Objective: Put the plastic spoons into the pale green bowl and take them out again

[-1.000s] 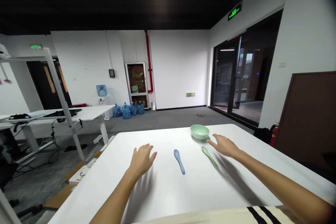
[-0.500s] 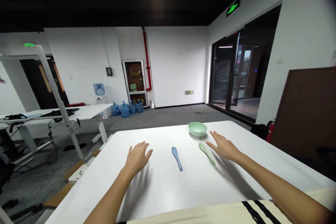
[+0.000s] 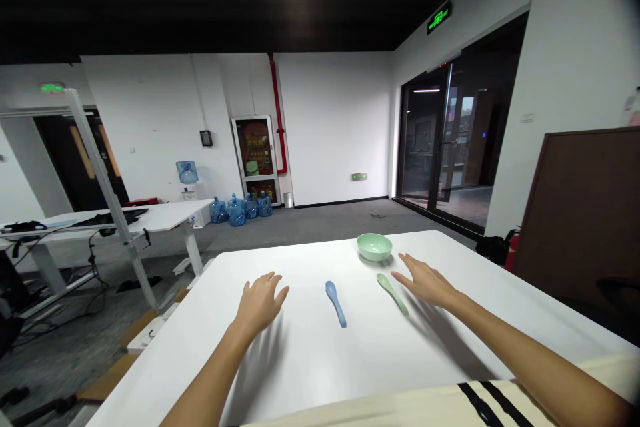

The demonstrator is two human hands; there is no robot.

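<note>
My left hand (image 3: 260,301) lies flat and open on the white table (image 3: 350,360), to the left of a blue spoon (image 3: 335,303). My right hand (image 3: 426,280) rests open with fingers spread, just right of a green spoon (image 3: 393,293) and not touching it. A pale green bowl (image 3: 375,246) stands upright beyond the green spoon, near the table's far edge. Neither hand holds anything.
A second white desk (image 3: 150,213) with cables stands to the left beside a metal frame (image 3: 107,193). Blue water jugs (image 3: 235,210) sit by the far wall. A brown panel (image 3: 585,213) stands at the right. Cardboard (image 3: 107,380) lies on the floor by the table's left edge.
The view has shifted slightly, so everything sits a little to the left. Both hands stay flat on the table and the spoons and bowl have not moved.
</note>
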